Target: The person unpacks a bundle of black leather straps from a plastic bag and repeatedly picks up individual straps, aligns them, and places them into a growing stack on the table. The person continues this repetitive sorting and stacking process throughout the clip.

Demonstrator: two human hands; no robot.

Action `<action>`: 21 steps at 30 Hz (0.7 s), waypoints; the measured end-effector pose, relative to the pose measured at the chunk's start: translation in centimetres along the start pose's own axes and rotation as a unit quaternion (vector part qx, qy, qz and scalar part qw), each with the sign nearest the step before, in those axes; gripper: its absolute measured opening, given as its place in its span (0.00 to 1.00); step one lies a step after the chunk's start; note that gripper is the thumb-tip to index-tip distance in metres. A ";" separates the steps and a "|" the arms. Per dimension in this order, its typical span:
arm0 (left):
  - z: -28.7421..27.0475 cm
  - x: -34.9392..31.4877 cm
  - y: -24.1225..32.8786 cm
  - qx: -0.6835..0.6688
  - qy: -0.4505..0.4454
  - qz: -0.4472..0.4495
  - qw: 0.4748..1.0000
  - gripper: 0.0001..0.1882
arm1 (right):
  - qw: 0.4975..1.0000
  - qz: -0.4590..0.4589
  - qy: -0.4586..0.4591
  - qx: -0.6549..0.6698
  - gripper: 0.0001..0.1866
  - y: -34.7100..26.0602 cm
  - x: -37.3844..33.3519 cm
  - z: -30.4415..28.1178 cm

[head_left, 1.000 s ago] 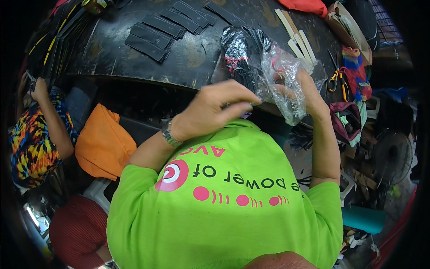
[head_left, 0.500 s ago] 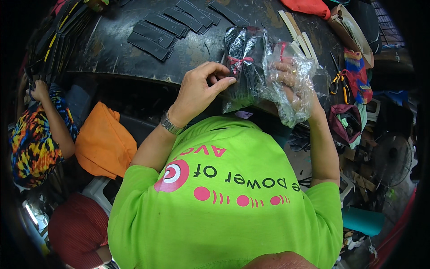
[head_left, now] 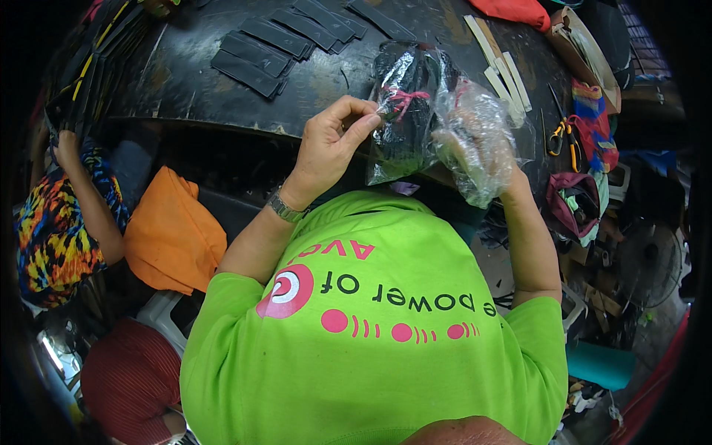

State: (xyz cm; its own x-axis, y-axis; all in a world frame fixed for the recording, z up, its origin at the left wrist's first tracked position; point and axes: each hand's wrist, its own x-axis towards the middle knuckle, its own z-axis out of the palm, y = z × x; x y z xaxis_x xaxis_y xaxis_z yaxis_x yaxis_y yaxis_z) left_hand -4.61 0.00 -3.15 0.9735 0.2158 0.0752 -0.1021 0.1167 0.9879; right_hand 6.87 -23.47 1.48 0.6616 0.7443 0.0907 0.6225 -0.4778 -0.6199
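A clear plastic bag (head_left: 393,169) stands at the table's front edge, with a dark bundle (head_left: 415,74) inside it. A pink tie (head_left: 405,99) in a bow goes round the bundle. My left hand (head_left: 334,144), a watch on its wrist, is closed, thumb and forefinger pinching the bag's left edge. Crumpled film covers my right hand (head_left: 480,141) at the bundle's right side. Its fingers look curled in the film, though their tips are blurred by the shiny plastic.
Several flat black pieces (head_left: 259,55) lie in rows at the back. Pale wooden strips (head_left: 508,78) and yellow-handled scissors (head_left: 555,139) lie on the right. A maroon pouch (head_left: 571,204) hangs at the right edge. A co-worker's arm (head_left: 93,193) is at the left, beside an orange cloth (head_left: 174,233).
The bag and bundle have shifted slightly, and the pink tie has moved a little right and tilted. My left fingers have closed together on the bag's edge. More film covers my right hand.
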 end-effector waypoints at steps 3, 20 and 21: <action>0.0 0.0 0.1 -0.002 -0.020 0.009 1.000 0.05 | 0.999 0.034 0.020 0.017 0.21 -0.6 0.4 -0.5; 2.7 -0.3 -1.1 -0.214 -0.048 -0.032 0.975 0.05 | 0.986 -0.085 0.113 -0.086 0.22 -2.6 1.7 -1.2; 2.7 -0.3 -1.0 -0.233 -0.051 -0.045 0.970 0.04 | 0.985 -0.088 0.114 -0.090 0.24 -2.8 1.8 -1.3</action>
State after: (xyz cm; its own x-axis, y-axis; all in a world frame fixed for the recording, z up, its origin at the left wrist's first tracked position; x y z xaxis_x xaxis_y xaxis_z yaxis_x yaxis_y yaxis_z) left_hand -4.21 -2.83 -3.82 0.9955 0.0908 0.0274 -0.0739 0.5610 0.8245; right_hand 6.87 -21.40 4.39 0.6007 0.7083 0.3708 0.7867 -0.4410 -0.4321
